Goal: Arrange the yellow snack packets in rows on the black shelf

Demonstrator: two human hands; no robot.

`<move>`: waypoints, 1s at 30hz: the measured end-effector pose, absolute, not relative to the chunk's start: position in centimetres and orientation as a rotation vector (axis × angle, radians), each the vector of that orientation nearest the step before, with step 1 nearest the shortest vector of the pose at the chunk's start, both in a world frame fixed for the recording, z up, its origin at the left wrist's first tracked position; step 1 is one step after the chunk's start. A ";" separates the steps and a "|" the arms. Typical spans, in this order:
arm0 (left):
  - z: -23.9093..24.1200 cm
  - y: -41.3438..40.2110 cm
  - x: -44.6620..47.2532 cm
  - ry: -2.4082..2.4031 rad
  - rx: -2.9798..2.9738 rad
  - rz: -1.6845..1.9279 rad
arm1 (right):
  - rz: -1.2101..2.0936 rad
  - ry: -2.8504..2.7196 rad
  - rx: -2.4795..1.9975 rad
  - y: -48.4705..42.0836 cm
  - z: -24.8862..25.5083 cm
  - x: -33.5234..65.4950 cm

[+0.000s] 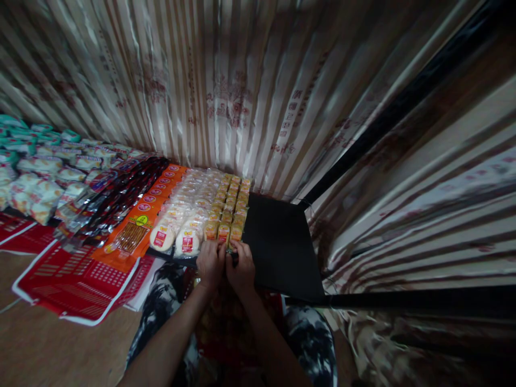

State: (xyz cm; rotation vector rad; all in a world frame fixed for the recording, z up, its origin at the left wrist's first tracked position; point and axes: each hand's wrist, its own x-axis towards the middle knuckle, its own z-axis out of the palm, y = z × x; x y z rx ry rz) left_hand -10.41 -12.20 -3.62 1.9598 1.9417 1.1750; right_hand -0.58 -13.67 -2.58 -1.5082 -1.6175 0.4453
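My left hand (210, 263) and my right hand (242, 269) are side by side at the front end of several rows of small yellow wrapped cakes (230, 207). The fingers of both hands are bent and closed on the front wrapped cakes (223, 232), which have red labels. My thumbs and the lower ends of these packets are partly hidden. Left of the rows lie clear-wrapped round white crackers (187, 239) with red labels, in overlapping lines. All of these sit on a black board (278, 242).
Further left are an orange snack bag (131, 236), dark shiny packets (121, 188), white packets (40, 188) and teal packets (24, 134). Red baskets (72, 285) stand below. Striped printed sheeting (226, 70) hangs behind, with a black pole (387, 107) to the right. Another basket with contents is between my knees, in shadow.
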 end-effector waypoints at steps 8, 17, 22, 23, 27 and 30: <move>-3.9 -12.4 -10.5 1.881 2.219 1.075 | 0.450 -1.601 -1.518 -13.5 -2.8 -0.6; -3.4 -11.6 -9.7 1.960 2.223 1.071 | 0.518 -1.575 -1.487 -13.5 -2.5 -0.3; -3.8 -11.5 -10.0 1.851 2.332 1.033 | 0.571 -1.554 -1.431 -13.7 -2.4 -0.2; -3.9 -11.5 -10.1 1.816 2.387 1.019 | 0.592 -1.526 -1.415 -13.7 -2.4 -0.2; -4.1 -11.5 -10.0 1.795 2.380 1.092 | 0.685 -1.242 -1.370 -13.7 -2.9 0.4; -4.2 -11.5 -9.9 1.817 2.260 1.184 | 0.671 -1.059 -1.422 -13.1 -2.9 0.9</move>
